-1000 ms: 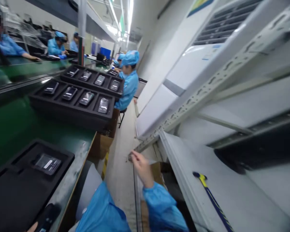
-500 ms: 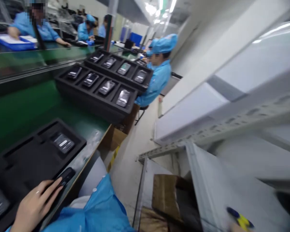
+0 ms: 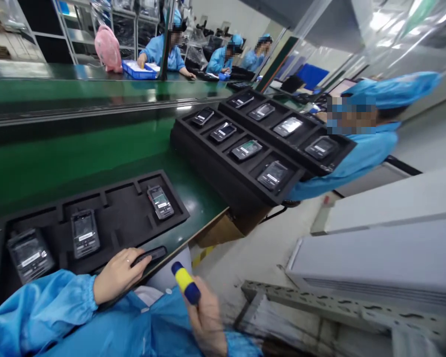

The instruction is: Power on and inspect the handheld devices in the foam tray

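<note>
My left hand (image 3: 119,271) lies at the bench's front edge, its fingers closed over a black handheld device (image 3: 156,254) that rests on its side or face; I cannot tell which. In my right hand (image 3: 207,312), held above my lap, is a screwdriver (image 3: 186,281) with a dark blue and yellow handle; its shaft does not show. Just behind my left hand sits a black foam tray (image 3: 124,208). Three handheld devices with screens and white labels lie in it, one of them a device (image 3: 160,202) in the right-hand compartment.
Stacked black foam trays (image 3: 215,163) with several similar devices stand to the right on the green bench (image 3: 107,148). A co-worker in blue (image 3: 357,158) sits beyond them. Other people work across the bench, near a blue bin (image 3: 139,70). A metal rack (image 3: 319,302) stands at my right.
My view has swung left. My right hand has brought the screwdriver from the far right to in front of my body. The left hand stays on the black device.
</note>
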`<state>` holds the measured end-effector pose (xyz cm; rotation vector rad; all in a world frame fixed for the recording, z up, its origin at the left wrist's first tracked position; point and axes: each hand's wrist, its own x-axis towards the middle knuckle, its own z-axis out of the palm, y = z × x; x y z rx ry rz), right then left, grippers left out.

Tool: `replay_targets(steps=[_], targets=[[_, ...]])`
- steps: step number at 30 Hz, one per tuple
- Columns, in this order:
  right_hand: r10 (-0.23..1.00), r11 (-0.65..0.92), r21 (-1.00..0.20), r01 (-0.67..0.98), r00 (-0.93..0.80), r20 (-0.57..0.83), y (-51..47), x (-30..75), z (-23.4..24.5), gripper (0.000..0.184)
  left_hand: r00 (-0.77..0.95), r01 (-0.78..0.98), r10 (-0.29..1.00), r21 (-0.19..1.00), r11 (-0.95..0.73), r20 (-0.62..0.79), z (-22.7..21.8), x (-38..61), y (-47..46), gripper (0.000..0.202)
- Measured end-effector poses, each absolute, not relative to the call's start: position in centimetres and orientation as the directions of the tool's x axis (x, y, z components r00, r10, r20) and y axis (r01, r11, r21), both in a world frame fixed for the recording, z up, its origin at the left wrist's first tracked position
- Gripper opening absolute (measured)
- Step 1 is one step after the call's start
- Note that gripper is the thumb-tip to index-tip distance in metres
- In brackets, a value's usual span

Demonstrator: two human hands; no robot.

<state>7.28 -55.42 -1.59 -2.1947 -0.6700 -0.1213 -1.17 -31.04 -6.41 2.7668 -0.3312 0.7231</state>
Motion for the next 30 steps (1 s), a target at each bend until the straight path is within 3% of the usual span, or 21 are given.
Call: replay_targets(steps=[3,6,10,17,25,30], targets=[[0.57,-0.458,-0.672,0.582,0.773,0.281,-52.5,7.2,-1.0,0.026,0.863,-0.261,-0.144,0.183,-0.948,0.485,-6.9,-1.2,-31.3,0.027],[0.594,-0.474,-0.642,0.603,0.757,0.272,-51.6,7.4,0.4,0.026,0.884,-0.227,-0.133,0.165,-0.96,0.447,-7.1,-1.3,-31.3,0.031],[0.634,-0.54,-0.472,0.696,0.706,0.315,-51.2,7.3,1.5,0.027,0.906,-0.237,-0.184,0.098,-0.967,0.38,-7.4,-1.5,-31.2,0.039],[0.663,-0.601,-0.266,0.754,0.656,0.36,-49.5,7.3,0.8,0.036,0.918,-0.243,-0.193,0.108,-0.964,0.347,-7.6,-1.7,-31.4,0.043],[0.672,-0.623,-0.211,0.754,0.653,0.35,-49.4,7.8,0.5,0.041,0.947,-0.219,-0.172,0.153,-0.964,0.272,-8.1,-1.9,-31.7,0.046],[0.662,-0.618,-0.248,0.746,0.664,0.347,-49.6,7.8,0.4,0.036,0.946,-0.213,-0.164,0.155,-0.965,0.278,-8.4,-1.9,-31.8,0.048]])
